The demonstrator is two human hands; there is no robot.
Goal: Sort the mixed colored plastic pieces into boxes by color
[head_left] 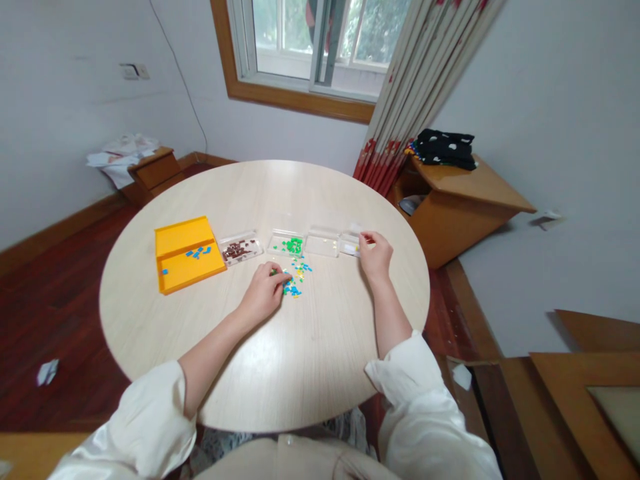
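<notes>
My left hand (pixel 263 291) rests on the table at the left side of a loose pile of small blue, green and yellow pieces (pixel 294 290). Its index finger reaches into the pile, and the thumb is apart from it. My right hand (pixel 377 256) is over the right end of a small clear box (pixel 349 245), thumb and fingers pinched together; what lies between them is too small to make out. Left of that box stand a clear tray (pixel 320 249) with a few pale yellow pieces, one with green pieces (pixel 293 246), and one with brown pieces (pixel 238 250).
An open yellow case (pixel 185 236) with several blue pieces (pixel 200 252) lies at the table's left. The round wooden table (pixel 280 380) fills the middle. Beyond its right edge is a wooden cabinet (pixel 445 213) with dark folded cloth (pixel 446 149) on top; a curtain (pixel 400 93) hangs behind.
</notes>
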